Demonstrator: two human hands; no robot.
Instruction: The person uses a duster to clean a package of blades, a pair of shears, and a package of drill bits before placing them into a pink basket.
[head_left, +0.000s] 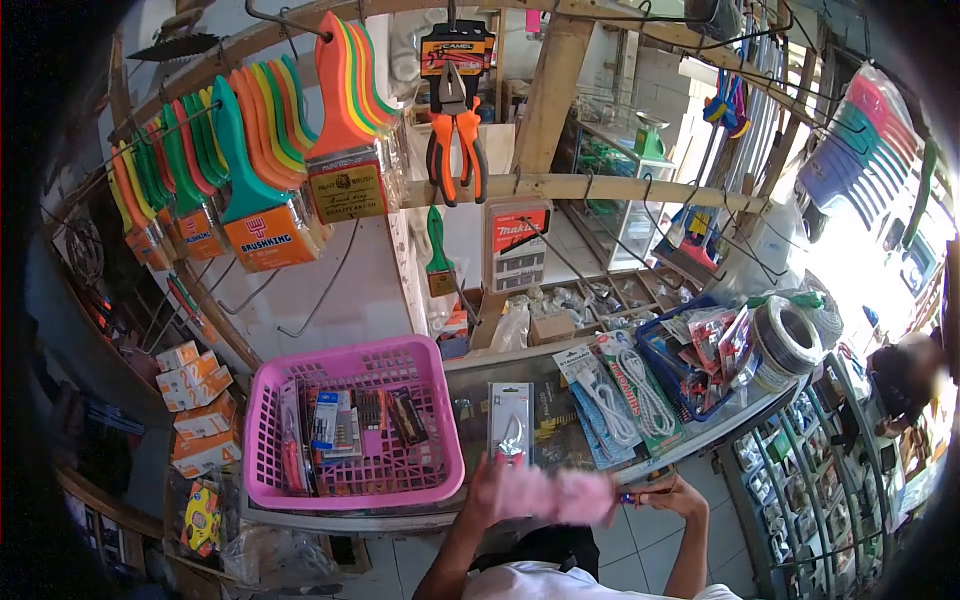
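Note:
Blurred by motion, a pink cloth [555, 495] stretches between my two hands, just off the front edge of the counter. My left hand [485, 492] is closed on its left end. My right hand [675, 496] is closed at the other side, its fingers pinched by a small dark piece with blue and red [628, 497] that I cannot identify. Just beyond the cloth, a carded tool in a clear blister pack [511, 425] lies on the glass counter. To the left stands a pink plastic basket [350, 350] with several packaged tools inside.
Packaged white cables [640, 390] and a blue basket [715, 408] of packets lie at right, beside a wire coil [785, 335]. Paint brushes [265, 210] and orange-handled pliers [456, 145] hang overhead. Orange-white boxes [205, 400] are stacked left. Another person [900, 385] is at far right.

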